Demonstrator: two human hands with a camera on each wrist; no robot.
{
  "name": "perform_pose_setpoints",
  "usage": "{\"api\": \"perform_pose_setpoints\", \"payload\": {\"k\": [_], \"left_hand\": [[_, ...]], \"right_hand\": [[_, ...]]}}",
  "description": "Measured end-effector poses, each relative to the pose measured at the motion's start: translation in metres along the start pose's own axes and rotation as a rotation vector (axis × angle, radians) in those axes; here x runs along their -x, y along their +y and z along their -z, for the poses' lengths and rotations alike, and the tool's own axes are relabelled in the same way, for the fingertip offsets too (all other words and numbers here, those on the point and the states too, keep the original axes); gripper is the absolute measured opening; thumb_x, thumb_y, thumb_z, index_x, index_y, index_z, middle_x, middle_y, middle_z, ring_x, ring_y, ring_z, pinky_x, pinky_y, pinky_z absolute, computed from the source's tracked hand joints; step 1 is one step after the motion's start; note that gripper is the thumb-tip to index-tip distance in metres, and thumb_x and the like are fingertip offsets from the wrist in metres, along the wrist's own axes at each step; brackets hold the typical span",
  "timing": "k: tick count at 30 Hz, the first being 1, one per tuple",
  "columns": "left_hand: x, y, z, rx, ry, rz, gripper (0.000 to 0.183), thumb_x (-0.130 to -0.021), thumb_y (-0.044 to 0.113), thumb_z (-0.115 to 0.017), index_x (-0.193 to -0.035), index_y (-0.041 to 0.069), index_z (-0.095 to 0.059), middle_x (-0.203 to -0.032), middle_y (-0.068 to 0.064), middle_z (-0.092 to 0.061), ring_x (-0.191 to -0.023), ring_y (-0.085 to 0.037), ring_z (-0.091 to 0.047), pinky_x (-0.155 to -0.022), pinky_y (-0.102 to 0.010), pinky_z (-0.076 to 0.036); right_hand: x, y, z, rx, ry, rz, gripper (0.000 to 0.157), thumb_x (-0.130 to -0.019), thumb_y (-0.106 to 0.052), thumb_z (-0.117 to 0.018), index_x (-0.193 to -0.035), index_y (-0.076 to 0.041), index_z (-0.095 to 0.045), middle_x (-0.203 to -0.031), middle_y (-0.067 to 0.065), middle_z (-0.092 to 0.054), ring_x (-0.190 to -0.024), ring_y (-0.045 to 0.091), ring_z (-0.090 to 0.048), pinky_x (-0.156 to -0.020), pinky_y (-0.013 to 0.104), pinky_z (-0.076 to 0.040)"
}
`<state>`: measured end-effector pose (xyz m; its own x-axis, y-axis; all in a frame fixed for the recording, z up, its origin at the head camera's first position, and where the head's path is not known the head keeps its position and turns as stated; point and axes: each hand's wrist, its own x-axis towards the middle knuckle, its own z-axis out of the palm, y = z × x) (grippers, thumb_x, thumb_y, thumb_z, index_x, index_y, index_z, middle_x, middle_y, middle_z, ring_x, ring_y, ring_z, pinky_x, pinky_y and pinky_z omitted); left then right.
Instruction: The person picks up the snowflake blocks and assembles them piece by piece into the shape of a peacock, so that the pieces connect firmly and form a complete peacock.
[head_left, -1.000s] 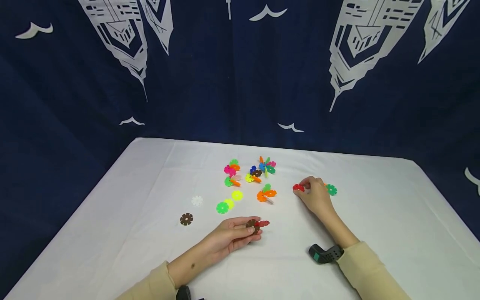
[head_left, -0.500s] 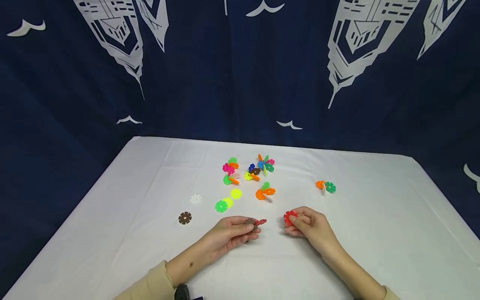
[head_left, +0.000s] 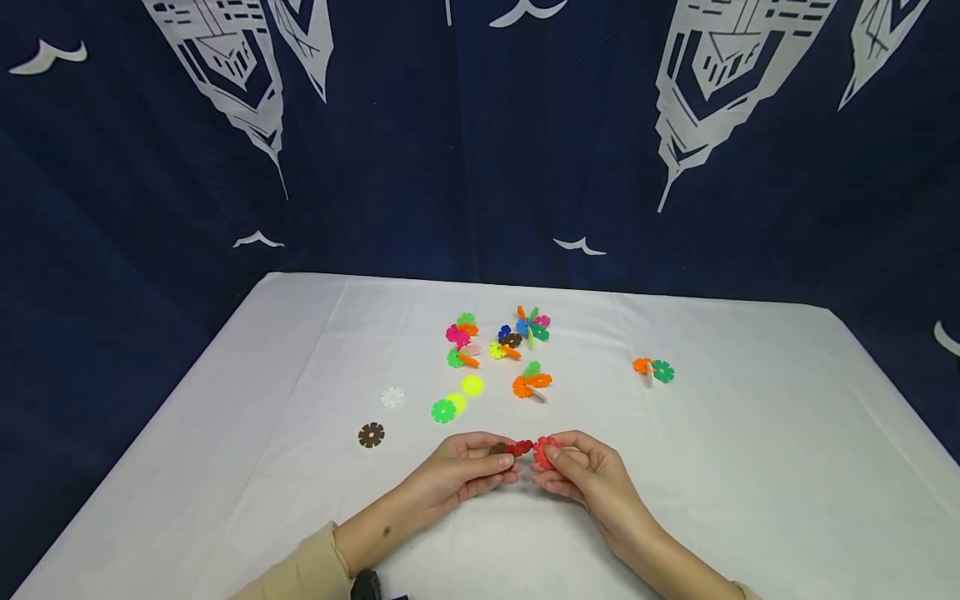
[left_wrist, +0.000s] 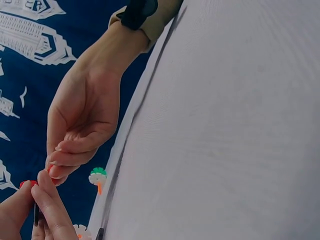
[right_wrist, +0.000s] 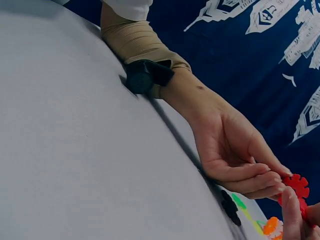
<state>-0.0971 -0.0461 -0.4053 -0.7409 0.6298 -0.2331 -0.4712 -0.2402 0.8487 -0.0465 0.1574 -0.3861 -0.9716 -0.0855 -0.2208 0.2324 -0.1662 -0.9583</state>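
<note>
Near the front middle of the table in the head view, my left hand (head_left: 468,468) pinches a brown notched disc (head_left: 497,449) joined to a red disc (head_left: 520,448). Facing it, my right hand (head_left: 596,475) grips another red notched disc (head_left: 543,452) between thumb and fingers, its rim right at the first red disc. Both hands are a little above the white cloth. In the right wrist view a red disc (right_wrist: 297,185) shows at my left fingertips, overlapping more red below it. Fingers hide most of the brown disc in the left wrist view.
Beyond the hands lie several joined flower-disc clusters, among them an orange and green one (head_left: 532,383). Another cluster (head_left: 654,369) sits at the right. Loose discs lie left of centre: brown (head_left: 371,435), white (head_left: 392,397), green (head_left: 443,412) and yellow (head_left: 472,386).
My right hand, gripping the red disc from the start, has come from the far right down and leftward to the left hand's pieces. The left hand stays nearly in place.
</note>
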Motion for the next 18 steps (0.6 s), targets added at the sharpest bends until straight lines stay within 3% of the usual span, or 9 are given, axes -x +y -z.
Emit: {"api": "perform_pose_setpoints", "payload": {"k": [6, 14, 18], "left_hand": [[-0.0005, -0.0001, 0.0008, -0.013, -0.009, -0.002, 0.024, -0.09, 0.005, -0.062, -0.11, -0.007, -0.059, -0.09, -0.01, -0.068, -0.081, -0.016, -0.067, -0.076, -0.021, -0.052], [-0.0004, -0.001, 0.0009, -0.019, -0.015, 0.007, 0.024, -0.09, 0.003, -0.061, -0.112, -0.007, -0.06, -0.089, -0.01, -0.069, -0.08, -0.015, -0.067, -0.073, -0.019, -0.053], [0.0003, -0.0003, 0.0005, -0.021, -0.055, 0.018, 0.029, -0.091, 0.005, -0.061, -0.117, -0.007, -0.06, -0.093, -0.011, -0.068, -0.082, -0.016, -0.067, -0.073, -0.021, -0.053]], "right_hand": [[-0.0011, 0.002, -0.0037, -0.037, 0.065, 0.0, 0.032, -0.092, -0.011, -0.059, -0.116, 0.008, -0.047, -0.086, 0.013, -0.068, -0.076, 0.023, -0.067, -0.077, 0.032, -0.054], [0.0003, 0.0043, -0.0073, -0.106, -0.019, -0.082, 0.035, -0.094, -0.014, -0.057, -0.12, 0.006, -0.047, -0.079, 0.007, -0.067, -0.066, 0.011, -0.063, -0.064, 0.019, -0.053], [0.0005, 0.0042, -0.0063, -0.148, -0.046, -0.1, 0.035, -0.094, -0.014, -0.057, -0.121, 0.005, -0.048, -0.079, 0.005, -0.067, -0.066, 0.009, -0.061, -0.064, 0.017, -0.052]]}}
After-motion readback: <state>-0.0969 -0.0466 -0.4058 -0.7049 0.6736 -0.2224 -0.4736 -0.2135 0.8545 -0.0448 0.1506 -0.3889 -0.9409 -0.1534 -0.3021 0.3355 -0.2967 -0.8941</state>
